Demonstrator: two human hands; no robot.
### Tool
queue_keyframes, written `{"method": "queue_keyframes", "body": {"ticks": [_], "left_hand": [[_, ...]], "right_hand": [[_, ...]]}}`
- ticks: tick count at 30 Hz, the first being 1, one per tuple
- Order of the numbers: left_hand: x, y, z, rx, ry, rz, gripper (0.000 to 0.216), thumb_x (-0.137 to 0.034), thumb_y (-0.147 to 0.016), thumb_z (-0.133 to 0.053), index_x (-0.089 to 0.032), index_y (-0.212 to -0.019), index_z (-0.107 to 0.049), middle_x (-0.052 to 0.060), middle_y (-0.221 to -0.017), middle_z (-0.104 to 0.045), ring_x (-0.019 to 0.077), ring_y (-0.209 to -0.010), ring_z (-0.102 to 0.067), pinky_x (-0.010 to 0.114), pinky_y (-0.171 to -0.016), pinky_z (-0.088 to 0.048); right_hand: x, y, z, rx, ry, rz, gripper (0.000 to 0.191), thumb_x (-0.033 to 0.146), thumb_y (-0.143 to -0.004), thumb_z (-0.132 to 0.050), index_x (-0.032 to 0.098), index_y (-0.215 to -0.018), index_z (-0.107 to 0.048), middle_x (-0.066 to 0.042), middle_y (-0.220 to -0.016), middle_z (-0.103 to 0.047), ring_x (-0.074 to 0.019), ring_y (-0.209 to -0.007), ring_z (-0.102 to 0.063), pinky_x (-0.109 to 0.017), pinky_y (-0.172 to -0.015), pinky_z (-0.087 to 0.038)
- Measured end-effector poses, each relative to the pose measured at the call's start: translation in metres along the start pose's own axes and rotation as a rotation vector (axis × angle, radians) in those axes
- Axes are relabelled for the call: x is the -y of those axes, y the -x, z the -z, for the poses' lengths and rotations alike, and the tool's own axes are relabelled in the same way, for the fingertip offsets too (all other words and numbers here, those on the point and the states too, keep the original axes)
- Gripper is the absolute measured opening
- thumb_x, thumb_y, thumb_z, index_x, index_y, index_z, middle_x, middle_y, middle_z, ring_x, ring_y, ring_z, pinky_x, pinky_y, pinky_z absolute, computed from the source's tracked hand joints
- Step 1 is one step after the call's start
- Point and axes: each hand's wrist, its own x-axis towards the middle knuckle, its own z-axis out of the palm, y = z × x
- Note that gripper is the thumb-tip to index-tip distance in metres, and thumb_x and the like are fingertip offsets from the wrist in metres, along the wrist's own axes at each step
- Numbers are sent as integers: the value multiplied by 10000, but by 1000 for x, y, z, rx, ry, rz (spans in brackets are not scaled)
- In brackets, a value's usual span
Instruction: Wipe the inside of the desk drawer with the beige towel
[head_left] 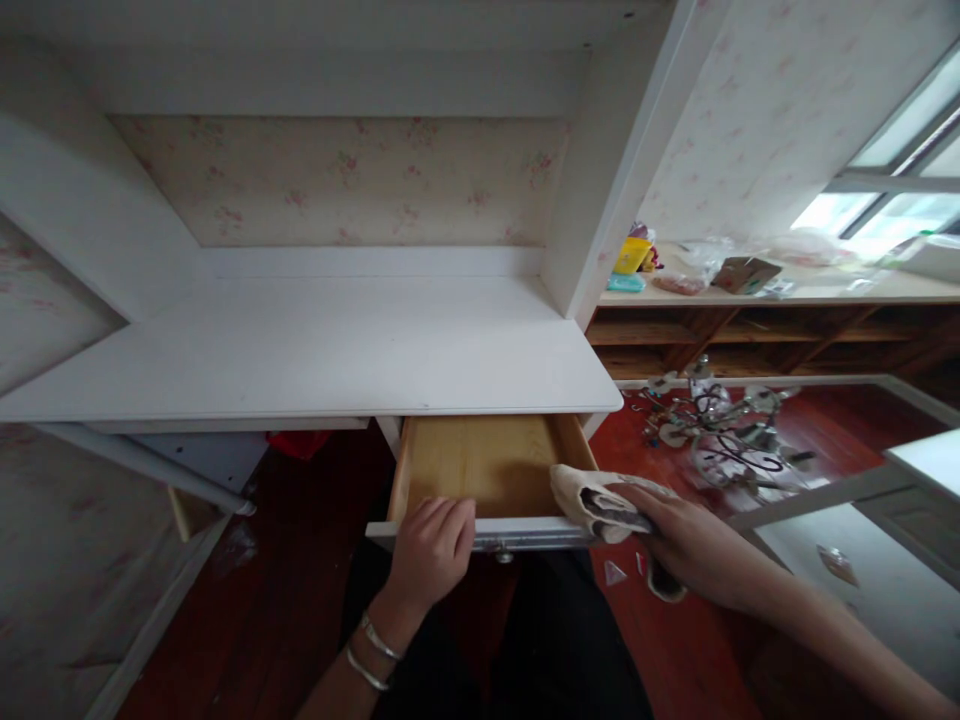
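A wooden drawer (480, 465) with a white front stands pulled out from under a white desk (315, 345); its inside looks bare. My left hand (433, 548) curls its fingers over the top edge of the drawer front, just left of the metal knob (501, 553). My right hand (690, 545) grips a crumpled beige cloth (592, 497) that rests on the drawer's right front corner. Two bangles circle my left wrist.
White shelf walls rise at both sides of the desk. A low wooden shelf (780, 300) at the right carries a yellow box, bags and a cardboard box. A dismantled chandelier (720, 430) lies on the red floor. A white panel (847, 540) leans at lower right.
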Motion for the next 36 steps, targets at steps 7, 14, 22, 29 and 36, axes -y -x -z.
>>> {"method": "queue_keyframes", "body": {"ticks": [7,14,22,29,36], "left_hand": [[-7,54,6,-24,14,98,197,-102,-919,-501,-193,-1048,-620,37,-937,-719,182,-861,-660,363,-826,-519],[0,79,-9,134,-133,193,236,-123,-904,-452,-198,-844,-668,56,-837,-719,233,-813,-679,408,-764,-560],[0,68,-2,159,-111,175,266,-173,-955,-421,-201,-1051,-667,64,-1026,-719,209,-913,-681,373,-802,-557],[5,54,-2,141,-61,210,246,-232,-984,-433,-232,-987,-679,22,-911,-721,177,-804,-684,330,-762,-553],[21,47,-8,176,-70,193,246,-210,-984,-436,-239,-1030,-675,5,-940,-731,147,-771,-692,271,-740,-541]], "right_hand": [[76,-60,-21,92,99,217,523,85,-847,-449,210,-1353,-500,-119,-1231,-666,-249,-1106,-642,-374,-948,-470],[214,-133,-66,95,141,451,319,184,-851,-503,188,-1169,-516,-99,-1045,-691,-267,-831,-706,-354,-651,-542],[170,-122,-56,151,123,342,274,201,-863,-487,170,-1134,-514,-112,-928,-721,-282,-757,-715,-323,-614,-486],[48,-50,-23,70,81,8,351,115,-859,-406,205,-1166,-552,-105,-1061,-714,-279,-983,-684,-351,-805,-474],[-31,15,3,-467,-229,-491,465,419,-910,-419,195,-1313,-475,-134,-1063,-693,-303,-915,-675,-405,-768,-529]]}}
